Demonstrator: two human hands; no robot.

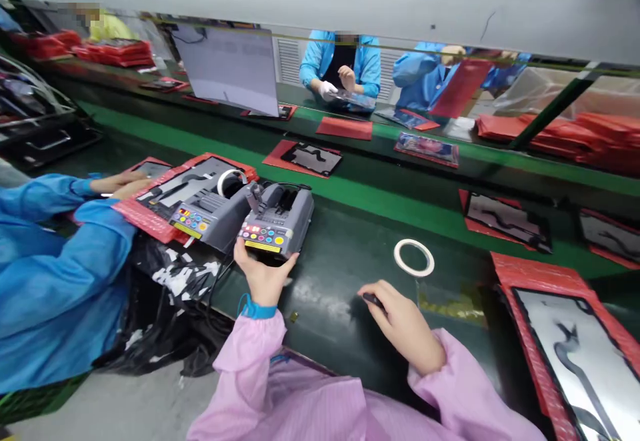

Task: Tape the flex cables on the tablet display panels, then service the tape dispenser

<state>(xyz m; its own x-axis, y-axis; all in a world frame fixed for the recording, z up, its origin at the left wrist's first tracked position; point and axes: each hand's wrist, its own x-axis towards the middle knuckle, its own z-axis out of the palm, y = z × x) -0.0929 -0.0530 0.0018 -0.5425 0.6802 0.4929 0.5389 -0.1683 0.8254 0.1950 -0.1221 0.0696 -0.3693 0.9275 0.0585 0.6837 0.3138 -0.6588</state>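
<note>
My left hand [264, 274] spans the lower front of a grey automatic tape dispenser [280, 218], fingers on one side and thumb on the other. The dispenser has a lit red display and coloured buttons. In my right hand [395, 318] is a small dark tool [373, 300]; its tip is too small to make out, and the fingers are curled round it. Beyond that hand a white ring of tape [414, 257] lies flat on the dark bench. A second tape dispenser [210, 211], with a white roll, stands left of the first.
Red pouches with screen panels [575, 354] lie at the right, and more panels [313, 158] rest on the green strip [360, 201]. A co-worker's blue sleeve [105, 228] is at the left. Below it hangs a black bag [165, 321] with white scraps. Other people sit across the bench.
</note>
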